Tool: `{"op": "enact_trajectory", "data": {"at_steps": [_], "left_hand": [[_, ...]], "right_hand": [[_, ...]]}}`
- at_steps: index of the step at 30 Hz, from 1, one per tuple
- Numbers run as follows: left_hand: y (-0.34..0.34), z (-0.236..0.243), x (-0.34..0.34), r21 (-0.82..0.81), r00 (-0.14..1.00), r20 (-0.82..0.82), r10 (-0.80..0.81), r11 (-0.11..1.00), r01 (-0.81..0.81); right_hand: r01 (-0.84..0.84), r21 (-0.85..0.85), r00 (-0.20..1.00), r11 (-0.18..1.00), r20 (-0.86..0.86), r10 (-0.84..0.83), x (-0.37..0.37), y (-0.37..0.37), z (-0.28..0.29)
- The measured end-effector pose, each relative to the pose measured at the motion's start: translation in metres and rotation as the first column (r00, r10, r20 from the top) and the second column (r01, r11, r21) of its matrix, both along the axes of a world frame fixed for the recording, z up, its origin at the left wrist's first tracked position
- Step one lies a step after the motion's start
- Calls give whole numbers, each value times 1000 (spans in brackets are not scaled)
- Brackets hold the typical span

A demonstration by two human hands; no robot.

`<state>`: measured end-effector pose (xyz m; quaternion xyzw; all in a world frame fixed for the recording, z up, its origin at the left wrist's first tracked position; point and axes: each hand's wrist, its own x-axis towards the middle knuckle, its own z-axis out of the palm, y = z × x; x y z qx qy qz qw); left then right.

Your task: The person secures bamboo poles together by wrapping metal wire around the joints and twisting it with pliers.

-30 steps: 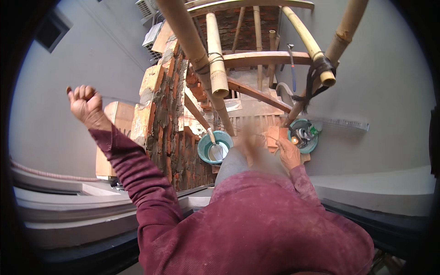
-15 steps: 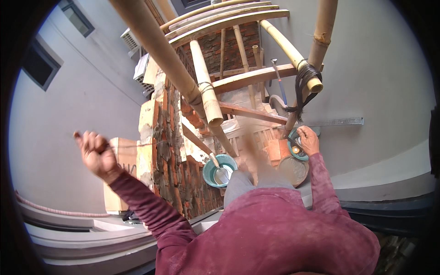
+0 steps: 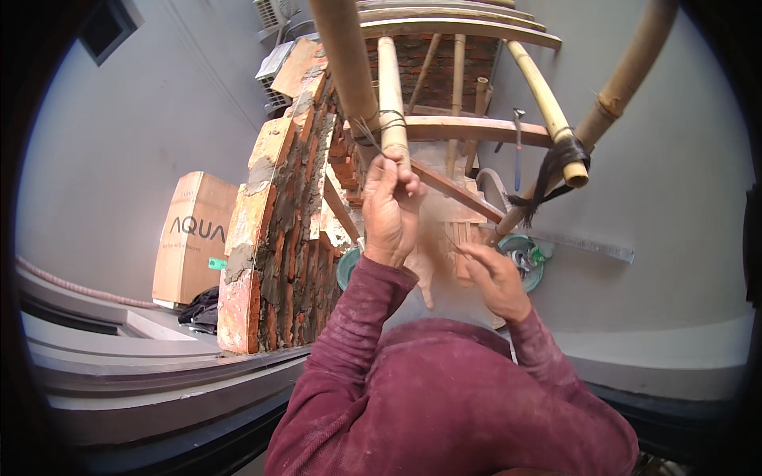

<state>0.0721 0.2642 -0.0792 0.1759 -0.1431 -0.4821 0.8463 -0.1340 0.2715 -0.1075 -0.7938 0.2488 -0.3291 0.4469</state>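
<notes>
My left hand (image 3: 393,213) is raised to the lower end of a short bamboo pole (image 3: 392,95). Its fingers pinch a thin dark cord (image 3: 370,135) that runs down from the lashing where this pole crosses a thicker upright bamboo (image 3: 343,59). Lower and to the right, my right hand (image 3: 498,279) has its fingers bent together in front of my body. A fine dark strand seems to show at its fingertips, but what it grips is too small to make out.
A rough brick wall (image 3: 274,230) rises at my left, with a cardboard box (image 3: 194,230) beyond it. Black strands (image 3: 556,163) bind the right-hand poles. A hammer (image 3: 517,151) hangs on a wooden crossbar (image 3: 476,129). Green buckets (image 3: 536,274) stand below, partly hidden.
My left hand has swung in from the far left to the bamboo lashing. My right hand has come away from the bucket, toward the middle. The view has shifted left.
</notes>
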Motion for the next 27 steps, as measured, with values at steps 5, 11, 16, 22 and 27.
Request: {"op": "enact_trajectory", "data": {"at_steps": [5,11,16,22,27], "left_hand": [[10,-44,56,283,822,551,-146,959,-19],[-40,-139,220,317,649,725,231,725,-611],[-108,-181,282,126,149,989,-3,546,-828],[-145,-201,303,25,-63,992,-107,674,-738],[-170,-205,298,-106,-276,947,-164,650,-752]], "right_hand": [[307,-71,951,949,-13,-309,-21,-38,-3],[257,-557,854,790,-251,-455,10,-203,10],[0,-525,736,851,-576,-356,109,-319,3],[-140,-279,668,950,-735,-117,186,-379,-4],[-155,-46,627,987,-777,62,227,-400,-16]]}}
